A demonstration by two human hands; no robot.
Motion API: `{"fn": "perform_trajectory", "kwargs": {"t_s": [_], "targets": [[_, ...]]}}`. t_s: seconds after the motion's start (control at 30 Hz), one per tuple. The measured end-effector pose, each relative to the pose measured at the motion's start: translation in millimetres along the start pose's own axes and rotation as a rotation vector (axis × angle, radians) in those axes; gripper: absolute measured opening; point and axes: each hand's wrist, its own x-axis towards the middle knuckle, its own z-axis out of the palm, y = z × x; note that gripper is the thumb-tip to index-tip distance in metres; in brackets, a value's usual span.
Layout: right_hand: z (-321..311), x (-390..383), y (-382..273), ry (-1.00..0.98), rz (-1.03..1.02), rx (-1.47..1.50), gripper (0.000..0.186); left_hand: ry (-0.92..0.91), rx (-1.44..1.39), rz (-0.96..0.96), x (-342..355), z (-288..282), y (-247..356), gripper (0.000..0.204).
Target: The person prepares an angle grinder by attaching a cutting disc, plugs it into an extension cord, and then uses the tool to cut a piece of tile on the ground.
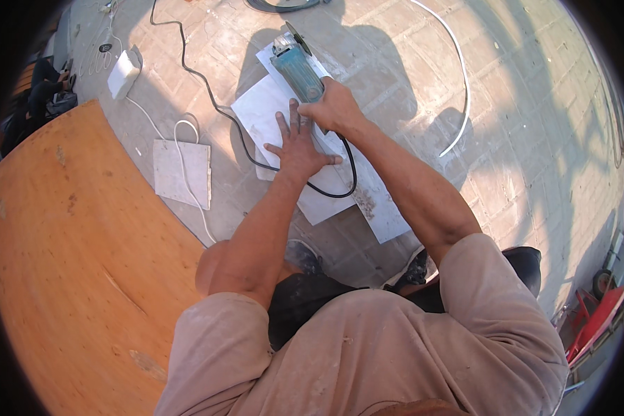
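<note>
A teal angle grinder (299,73) points away from me, its body gripped by my right hand (334,105). Its cutting disc (298,39) stands on edge at the far end, over the top of a pale tile. My left hand (299,145) lies flat with fingers spread on a white tile (258,111), pressing it from above. Under and beside it a longer white tile strip (381,216) runs toward my feet, with a dusty patch on it. The grinder's black cord (354,173) loops below my right hand and passes under my left wrist.
A large orange-brown wooden board (83,229) fills the left side. Near it lie a square tile (182,173), a white cable (188,182) and a white block-shaped thing (123,74). A curved white hose (466,76) crosses the paving at right. A red wheelbarrow (600,322) stands far right; a seated person's legs (43,90) show far left.
</note>
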Motion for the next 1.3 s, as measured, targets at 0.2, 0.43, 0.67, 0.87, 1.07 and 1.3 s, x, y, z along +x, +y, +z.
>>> {"fn": "perform_trajectory", "kwargs": {"t_s": [0.2,0.43,0.67,0.87,1.07,1.3], "targets": [[-4.4,-4.0,-0.9,-0.044,0.037,0.016,0.073,0.012,-0.002,0.003,-0.8,-0.6,0.0,0.143],[-4.6,-27.5,12.6,-0.024,0.015,0.033,0.070,-0.005,0.012,-0.002,0.9,-2.6,2.5,0.142],[-19.2,-71.8,28.9,-0.078,0.081,0.046,0.066,0.033,0.000,0.005,5.7,4.1,-0.2,0.144],[-32.1,-121.1,37.5,-0.093,0.161,0.036,0.063,0.030,0.015,-0.003,3.8,2.3,3.0,0.148],[-46.6,-168.5,44.5,-0.154,0.287,0.053,0.062,0.076,-0.038,0.020,-0.4,1.4,3.7,0.146],[-65.3,-215.5,48.6,-0.188,0.357,0.002,0.065,0.082,-0.031,0.032,3.2,9.5,1.2,0.150]]}}
